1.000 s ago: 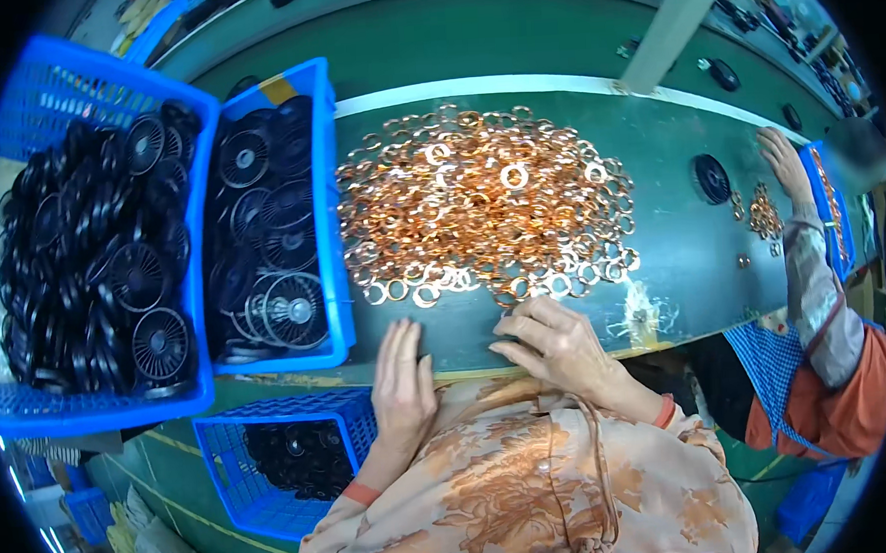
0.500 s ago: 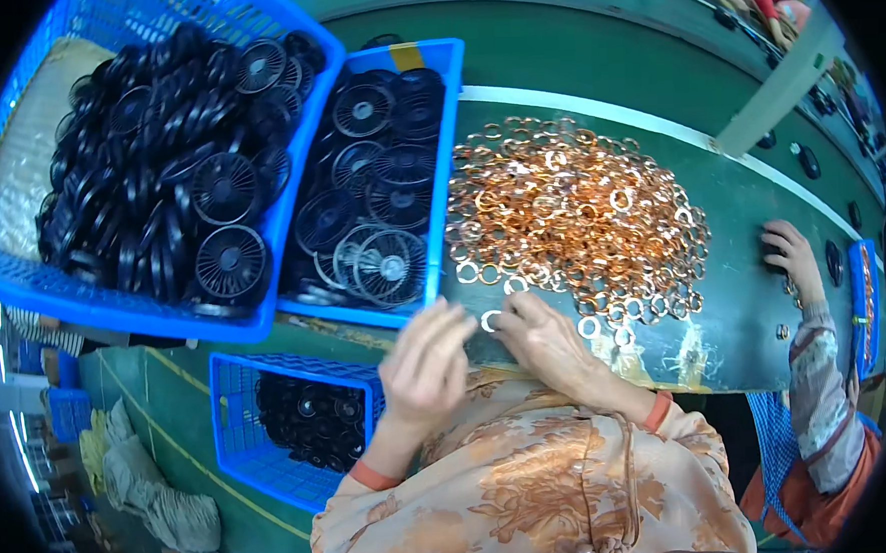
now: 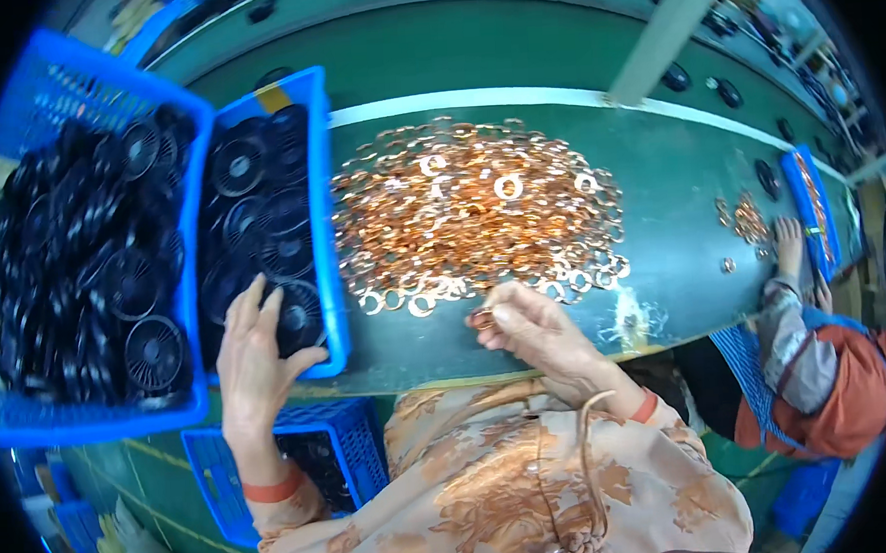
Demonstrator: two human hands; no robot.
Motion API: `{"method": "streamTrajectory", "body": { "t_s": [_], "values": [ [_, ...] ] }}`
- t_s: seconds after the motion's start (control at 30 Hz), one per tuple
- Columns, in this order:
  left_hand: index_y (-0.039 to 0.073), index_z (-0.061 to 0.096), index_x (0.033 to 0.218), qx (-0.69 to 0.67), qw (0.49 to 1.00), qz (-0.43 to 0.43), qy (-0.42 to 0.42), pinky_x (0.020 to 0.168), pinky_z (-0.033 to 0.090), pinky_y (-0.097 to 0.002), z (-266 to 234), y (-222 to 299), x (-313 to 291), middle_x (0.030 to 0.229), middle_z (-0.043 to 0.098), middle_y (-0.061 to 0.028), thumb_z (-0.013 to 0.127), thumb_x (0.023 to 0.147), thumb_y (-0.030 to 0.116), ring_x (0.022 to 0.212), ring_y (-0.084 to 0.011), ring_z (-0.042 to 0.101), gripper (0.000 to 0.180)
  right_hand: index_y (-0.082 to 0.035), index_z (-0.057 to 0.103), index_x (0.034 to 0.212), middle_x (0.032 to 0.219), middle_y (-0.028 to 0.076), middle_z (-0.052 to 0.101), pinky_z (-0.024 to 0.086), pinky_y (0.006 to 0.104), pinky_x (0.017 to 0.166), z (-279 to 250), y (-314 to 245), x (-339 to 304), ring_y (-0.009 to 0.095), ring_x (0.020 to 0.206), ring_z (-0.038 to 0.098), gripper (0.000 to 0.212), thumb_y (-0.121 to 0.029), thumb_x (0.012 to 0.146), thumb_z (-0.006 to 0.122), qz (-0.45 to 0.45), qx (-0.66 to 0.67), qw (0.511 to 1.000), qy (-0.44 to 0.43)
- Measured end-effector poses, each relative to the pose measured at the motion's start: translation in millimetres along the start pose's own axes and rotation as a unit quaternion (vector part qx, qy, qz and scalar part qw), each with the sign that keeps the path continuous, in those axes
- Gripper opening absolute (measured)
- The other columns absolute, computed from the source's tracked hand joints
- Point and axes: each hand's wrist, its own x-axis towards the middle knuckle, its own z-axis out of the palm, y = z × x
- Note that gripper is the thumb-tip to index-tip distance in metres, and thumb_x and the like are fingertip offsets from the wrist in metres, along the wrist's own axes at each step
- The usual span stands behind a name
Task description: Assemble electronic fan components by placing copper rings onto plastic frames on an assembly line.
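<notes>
Over the near edge of the smaller blue crate (image 3: 328,232) is my left hand (image 3: 255,361), its fingers stretched and its thumb apart. Nothing shows in its grasp; its fingertips are beside a black round fan grille (image 3: 298,312) in that crate, and whether they touch it I cannot tell. My right hand (image 3: 542,341) is closed in a pinch on a copper-coloured ring (image 3: 482,318), just above the near side of the table; whether it holds more than one is unclear. A wide heap of similar copper rings (image 3: 480,209) lies on the green tabletop beyond it.
A larger blue crate (image 3: 188,290) full of black grilles stands at the left. Below the table edge sits another blue crate (image 3: 214,494). At the right, a co-worker's hand (image 3: 788,246) rests near a small group of rings (image 3: 748,220). A post (image 3: 666,34) rises behind.
My view has swung left. My left hand has moved from beside my right hand to the smaller crate and spread its fingers. My right hand has come up from the tabletop with a ring.
</notes>
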Motion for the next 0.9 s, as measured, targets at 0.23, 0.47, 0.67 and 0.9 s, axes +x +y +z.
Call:
{"method": "streamTrajectory", "body": {
  "t_s": [0.23,0.47,0.67,0.9],
  "values": [
    [-0.005,0.06,0.124,0.013,0.998,0.05,0.021,0.102,0.045,-0.0418,9.8,12.0,15.9,0.133,0.057,-0.0187,0.075,0.078,0.011,0.124,-0.0363,0.052,0.051,-0.007,0.058,0.11,0.104,0.003,0.064,0.05,0.0206,0.079,-13.2,-7.3,-4.6,0.006,0.088,0.06,0.012,-0.014,0.1,0.059,-0.034,0.026,0.999,-0.025],
    [-0.005,0.066,0.113,-0.438,0.869,-0.083,0.215,0.083,0.054,-0.0307,27.5,54.8,5.4,0.103,0.068,-0.0086,0.054,0.101,0.012,0.093,-0.0148,0.064,0.023,-0.004,0.063,0.11,0.097,0.002,0.067,0.055,0.0212,0.074,-26.1,-12.2,-7.6,0.006,0.079,0.064,0.014,-0.012,0.099,0.061,-0.068,-0.071,0.995,0.008],
    [0.0,0.062,0.12,-0.768,0.626,-0.132,-0.023,0.079,0.061,-0.0336,81.7,133.1,19.2,0.111,0.068,-0.009,0.052,0.104,0.019,0.095,-0.0175,0.069,0.027,-0.003,0.061,0.127,0.104,0.003,0.068,0.057,0.0265,0.083,-30.6,-25.3,-14.6,0.009,0.091,0.067,0.029,-0.01,0.099,0.061,-0.107,-0.092,0.989,0.049],
    [-0.001,0.058,0.122,-0.821,0.547,-0.124,-0.104,0.083,0.061,-0.038,101.8,160.6,26.4,0.113,0.068,-0.013,0.049,0.104,0.019,0.098,-0.0212,0.07,0.027,0.0,0.062,0.123,0.114,0.006,0.063,0.056,0.0269,0.087,-30.6,-24.8,-26.6,0.01,0.096,0.066,0.028,-0.005,0.095,0.065,-0.183,-0.08,0.975,0.093]
  ]
}}
